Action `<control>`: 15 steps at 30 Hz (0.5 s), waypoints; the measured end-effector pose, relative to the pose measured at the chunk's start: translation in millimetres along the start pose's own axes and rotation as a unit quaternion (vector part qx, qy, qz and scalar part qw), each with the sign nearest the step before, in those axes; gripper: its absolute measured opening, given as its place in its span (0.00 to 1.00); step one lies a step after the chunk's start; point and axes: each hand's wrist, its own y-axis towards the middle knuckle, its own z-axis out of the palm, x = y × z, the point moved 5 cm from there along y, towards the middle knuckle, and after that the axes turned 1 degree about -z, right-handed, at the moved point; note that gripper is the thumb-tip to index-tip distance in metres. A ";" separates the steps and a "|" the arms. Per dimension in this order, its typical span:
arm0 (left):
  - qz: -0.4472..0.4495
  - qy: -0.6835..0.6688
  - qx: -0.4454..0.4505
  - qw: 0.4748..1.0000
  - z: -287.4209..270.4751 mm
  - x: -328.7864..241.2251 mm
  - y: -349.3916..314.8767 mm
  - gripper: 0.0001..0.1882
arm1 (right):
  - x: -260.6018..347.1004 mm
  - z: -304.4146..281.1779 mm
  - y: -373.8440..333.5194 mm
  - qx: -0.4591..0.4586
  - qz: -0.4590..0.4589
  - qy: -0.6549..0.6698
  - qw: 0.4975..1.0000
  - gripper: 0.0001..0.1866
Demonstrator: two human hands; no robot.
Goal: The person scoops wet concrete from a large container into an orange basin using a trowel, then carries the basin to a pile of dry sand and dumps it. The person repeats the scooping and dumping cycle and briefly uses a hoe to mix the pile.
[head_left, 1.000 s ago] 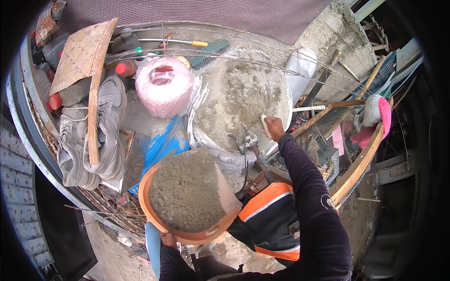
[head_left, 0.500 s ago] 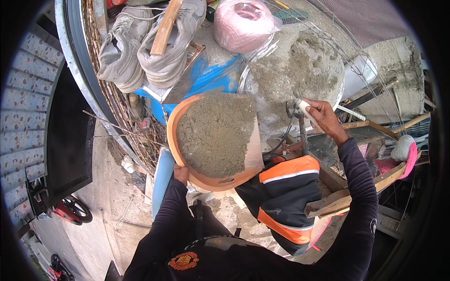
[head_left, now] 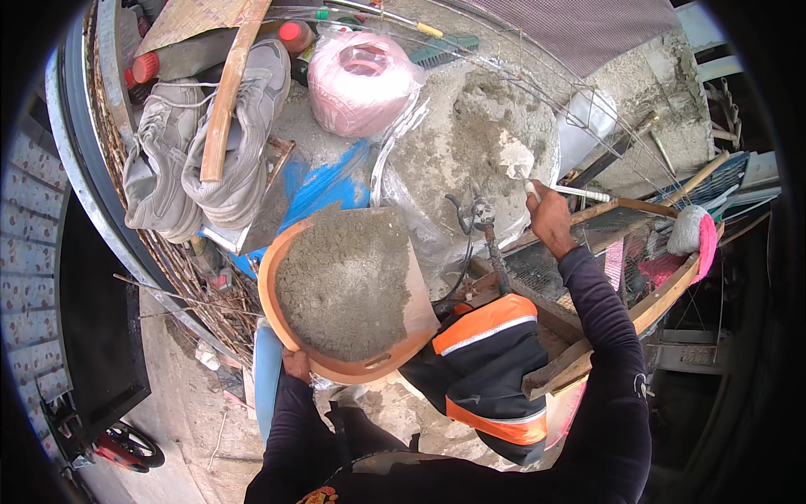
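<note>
My left hand (head_left: 296,364) is closed on the near-left rim of an orange plastic tub (head_left: 270,290), whose inside is spread with wet grey mortar (head_left: 344,277). The tub's right part shows bare orange plastic. In my right hand (head_left: 550,220) is the white handle of a small trowel (head_left: 515,157). Its mortar-coated blade lies over a round, mortar-covered surface (head_left: 420,160) at the far side, beyond the tub. Wet mortar there is heaped toward the back. My right fingers wrap round the handle.
Grey shoes (head_left: 243,126) with a wooden stick (head_left: 225,92) across them stand at the far left. Behind the tub sits a pink twine roll (head_left: 363,82). A black-and-orange cloth bag (head_left: 487,378), wooden frame (head_left: 638,323) and thin wires (head_left: 579,109) crowd the right.
My view has shifted, so the scene sits further left and lower. The trowel blade has turned and now shows its flat face over the mortar. My left hand keeps its grip.
</note>
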 end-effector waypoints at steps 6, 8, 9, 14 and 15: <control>0.025 0.022 -0.049 0.998 -5.4 -1.8 -3.7 0.14 | -80.7 87.2 18.5 0.156 0.171 0.118 0.966 0.17; 0.007 0.016 -0.025 1.000 -3.4 7.3 0.7 0.15 | -95.4 122.9 33.2 0.138 0.171 0.194 0.956 0.17; -0.003 0.016 -0.020 1.000 -7.3 12.5 1.8 0.15 | -99.8 145.3 47.4 0.147 0.226 0.265 0.926 0.15; 0.027 0.024 -0.013 0.999 -12.2 13.7 3.9 0.16 | -84.7 193.1 86.3 0.106 0.419 0.500 0.750 0.10; 0.027 0.029 -0.010 0.999 -11.9 13.8 6.9 0.16 | -81.2 197.6 87.1 0.080 0.428 0.493 0.753 0.11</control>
